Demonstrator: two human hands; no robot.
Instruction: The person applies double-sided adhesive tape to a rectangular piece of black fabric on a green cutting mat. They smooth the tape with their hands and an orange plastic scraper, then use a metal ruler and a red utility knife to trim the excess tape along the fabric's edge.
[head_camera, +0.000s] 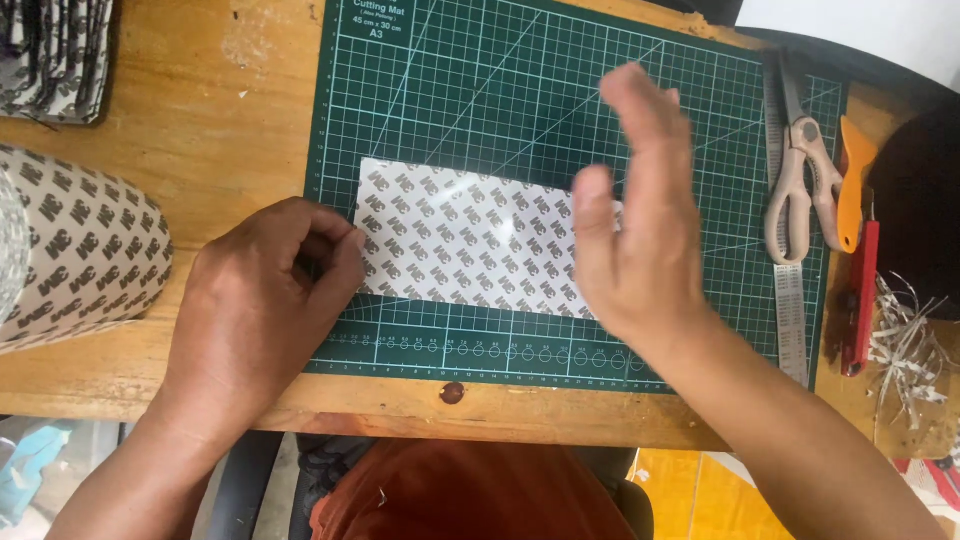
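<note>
A rectangular piece of printed adhesive sheet already lies flat on the green cutting mat, near its front edge. The left hand pinches the sheet's left edge with curled fingers; the right hand hovers released, blurred, above its right end, grasping nothing. The scissors at the mat's right edge lie untouched.
</note>
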